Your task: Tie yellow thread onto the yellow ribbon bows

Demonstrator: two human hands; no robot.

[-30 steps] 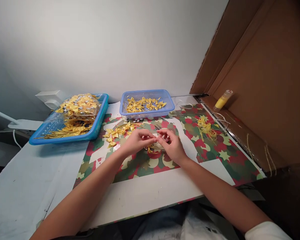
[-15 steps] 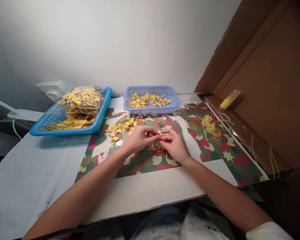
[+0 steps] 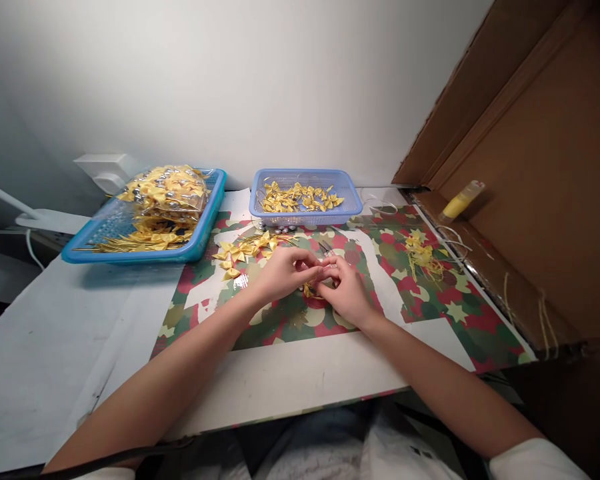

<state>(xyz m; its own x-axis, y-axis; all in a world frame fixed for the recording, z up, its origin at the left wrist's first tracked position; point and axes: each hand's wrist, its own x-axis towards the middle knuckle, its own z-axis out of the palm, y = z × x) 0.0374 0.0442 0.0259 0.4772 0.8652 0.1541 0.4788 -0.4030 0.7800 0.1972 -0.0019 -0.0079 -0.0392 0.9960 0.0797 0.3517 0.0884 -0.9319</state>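
My left hand (image 3: 287, 273) and my right hand (image 3: 349, 292) meet over the patterned mat, fingertips pinched together. What they pinch is too small and too covered to make out. Just beneath the fingers shows a yellow ribbon bow (image 3: 309, 291) with a small bead beside it; I cannot tell whether it hangs from them or lies on the mat. Loose yellow bows with thin golden tails (image 3: 237, 252) lie left of the hands. Behind the hands, a pointed metal tool (image 3: 325, 247) is partly hidden. Silvery beads (image 3: 283, 229) sit at the foot of the small basket.
A small blue basket (image 3: 355, 208) holds yellow bows by the wall. The larger blue tray (image 3: 77, 256) at left carries bows and a clear bag (image 3: 173, 190) of beaded ones. Yellow thread scraps (image 3: 423, 257) lie at right, near a yellow tube (image 3: 461, 201) and cardboard (image 3: 525, 153).
The view has shifted slightly. Both hands stay together in nearly the same place, with the right fingers a little more bent and a small gap showing beneath them.
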